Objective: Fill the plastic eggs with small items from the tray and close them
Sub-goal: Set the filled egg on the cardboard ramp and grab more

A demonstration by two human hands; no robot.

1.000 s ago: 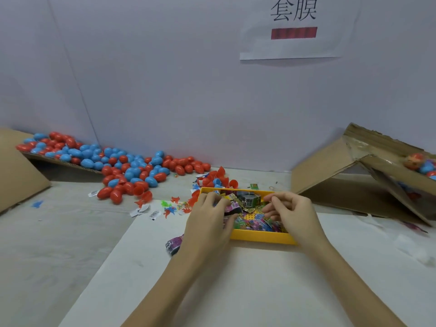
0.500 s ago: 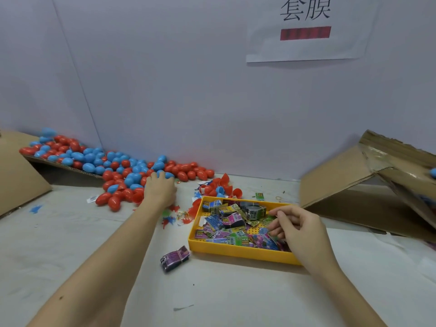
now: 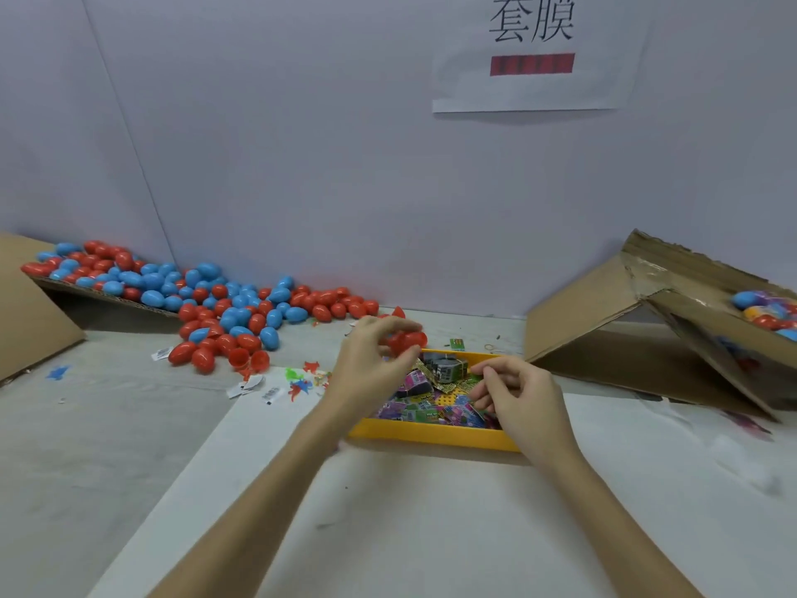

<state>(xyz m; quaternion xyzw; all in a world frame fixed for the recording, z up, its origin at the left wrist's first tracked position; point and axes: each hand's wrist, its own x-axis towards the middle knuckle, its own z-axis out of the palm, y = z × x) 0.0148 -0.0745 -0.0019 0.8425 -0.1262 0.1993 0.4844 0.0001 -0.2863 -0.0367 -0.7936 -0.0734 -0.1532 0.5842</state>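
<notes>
A yellow tray (image 3: 431,435) full of small colourful packets (image 3: 435,407) sits on the table in front of me. My left hand (image 3: 371,364) grips a red plastic egg (image 3: 407,342) above the tray's far left corner. Over the tray's right side, my right hand (image 3: 517,394) has its fingers curled and pinches a small green item (image 3: 476,375) at the fingertips. A big heap of red and blue eggs (image 3: 207,304) lies at the back left along the wall.
A tilted cardboard box (image 3: 625,321) stands at the right, with several filled eggs (image 3: 767,310) on its upper flap. A cardboard ramp (image 3: 30,321) is at the far left. Paper scraps and small plastic bits (image 3: 297,384) lie left of the tray.
My left hand came back from the egg heap to the tray, now holding a red egg. My right hand stayed over the tray's right side. The view shifted slightly.
</notes>
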